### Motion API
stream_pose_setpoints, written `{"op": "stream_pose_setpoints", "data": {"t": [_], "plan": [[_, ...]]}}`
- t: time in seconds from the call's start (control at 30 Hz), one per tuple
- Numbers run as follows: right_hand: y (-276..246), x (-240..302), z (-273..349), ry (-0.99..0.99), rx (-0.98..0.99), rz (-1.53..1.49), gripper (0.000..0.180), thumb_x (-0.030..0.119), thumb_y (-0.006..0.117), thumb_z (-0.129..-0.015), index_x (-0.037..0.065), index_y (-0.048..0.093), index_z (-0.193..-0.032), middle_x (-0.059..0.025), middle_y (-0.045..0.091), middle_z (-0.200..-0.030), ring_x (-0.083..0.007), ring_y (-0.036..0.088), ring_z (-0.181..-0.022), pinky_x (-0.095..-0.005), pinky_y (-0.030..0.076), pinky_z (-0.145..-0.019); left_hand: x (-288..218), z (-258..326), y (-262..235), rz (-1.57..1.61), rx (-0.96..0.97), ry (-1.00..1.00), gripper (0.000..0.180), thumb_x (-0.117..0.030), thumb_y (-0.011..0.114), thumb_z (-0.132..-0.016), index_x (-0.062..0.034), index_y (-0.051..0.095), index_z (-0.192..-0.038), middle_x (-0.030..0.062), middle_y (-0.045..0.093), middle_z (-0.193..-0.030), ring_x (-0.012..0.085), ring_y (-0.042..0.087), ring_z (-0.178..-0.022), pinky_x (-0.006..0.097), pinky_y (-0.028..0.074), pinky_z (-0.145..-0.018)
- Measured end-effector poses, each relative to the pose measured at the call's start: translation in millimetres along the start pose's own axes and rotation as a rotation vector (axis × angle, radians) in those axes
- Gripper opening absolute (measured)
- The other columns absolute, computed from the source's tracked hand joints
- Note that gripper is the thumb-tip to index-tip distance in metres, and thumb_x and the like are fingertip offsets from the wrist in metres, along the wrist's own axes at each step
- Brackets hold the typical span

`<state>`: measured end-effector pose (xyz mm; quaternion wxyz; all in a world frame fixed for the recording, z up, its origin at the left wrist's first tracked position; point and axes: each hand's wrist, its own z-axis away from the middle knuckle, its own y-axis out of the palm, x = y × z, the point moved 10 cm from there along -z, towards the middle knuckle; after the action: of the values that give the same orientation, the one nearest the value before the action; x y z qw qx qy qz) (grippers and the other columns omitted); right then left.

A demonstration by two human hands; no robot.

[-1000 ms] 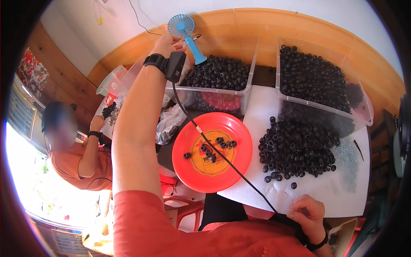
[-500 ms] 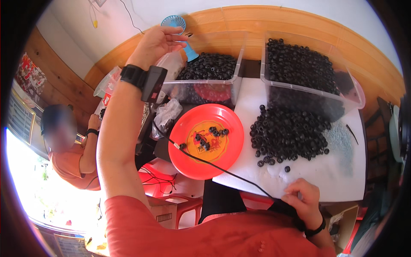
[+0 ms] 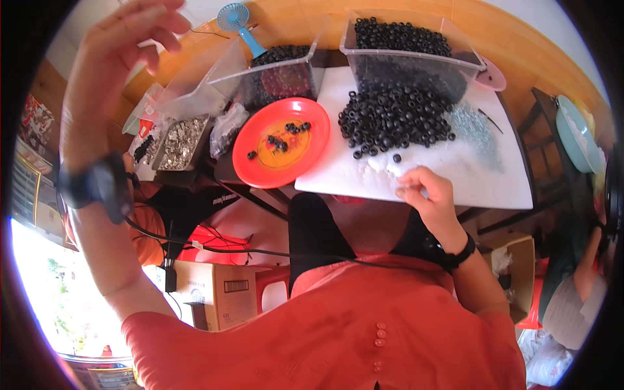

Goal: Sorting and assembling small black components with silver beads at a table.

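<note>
My left hand is raised high at the upper left, fingers apart and slightly blurred, with nothing seen in it. My right hand rests over the near edge of a white foam-like sheet, its thumb and fingers closed together. Whatever they may pinch is hidden. Just beyond it lies one small black ring-shaped piece, in front of a heap of the same black pieces. To the left of the sheet, a red plate overlaps it and carries several black pieces.
Clear plastic bins of black pieces stand behind. A blue fan is at the back left. A tray of metal parts and a plastic bag lie left. Pale blue grains are scattered right. A cable crosses before me.
My left hand has swung up and left, away from above the left bin and fan. The view has shifted, so the table sits higher. My right hand stays near the sheet's edge.
</note>
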<state>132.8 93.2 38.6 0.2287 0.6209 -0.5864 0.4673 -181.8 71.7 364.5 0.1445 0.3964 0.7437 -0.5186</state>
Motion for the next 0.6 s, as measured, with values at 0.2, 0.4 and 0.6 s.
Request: {"op": "stream_pose_setpoints", "data": {"t": [0.2, 0.4, 0.6], "plan": [[-36, 32, 8, -0.221, -0.289, 0.283, 0.014, -0.002, 0.072, -0.080, 0.001, 0.062, -0.090, -0.0069, 0.059, -0.076, -0.0161, 0.055, -0.061, -0.0285, 0.045, -0.057, 110, 81, 209, 0.115, 0.133, -0.139, 0.012, -0.006, 0.072, -0.082, -0.0025, 0.072, -0.093, 0.0031, 0.068, -0.083, 0.0088, 0.060, -0.070, 0.023, 0.046, -0.062], [-65, 32, 10, -0.129, -0.325, 0.339, 0.015, -0.002, 0.073, -0.080, 0.001, 0.061, -0.089, -0.0063, 0.061, -0.077, -0.0135, 0.056, -0.060, -0.0265, 0.045, -0.057, 57, 73, 311, -0.133, -0.139, 0.430, 0.014, 0.005, 0.064, -0.077, -0.0023, 0.068, -0.089, 0.0106, 0.057, -0.083, 0.0299, 0.057, -0.081, 0.037, 0.048, -0.063], [-102, 21, 46, -0.079, -0.468, 0.311, 0.011, -0.004, 0.071, -0.083, -0.001, 0.063, -0.089, -0.0032, 0.064, -0.077, -0.0072, 0.054, -0.063, -0.0227, 0.044, -0.059, 47, 53, 360, -0.450, -0.082, 0.580, 0.022, 0.003, 0.060, -0.067, -0.0017, 0.066, -0.088, 0.0091, 0.054, -0.087, 0.0284, 0.054, -0.086, 0.037, 0.052, -0.069]]}}
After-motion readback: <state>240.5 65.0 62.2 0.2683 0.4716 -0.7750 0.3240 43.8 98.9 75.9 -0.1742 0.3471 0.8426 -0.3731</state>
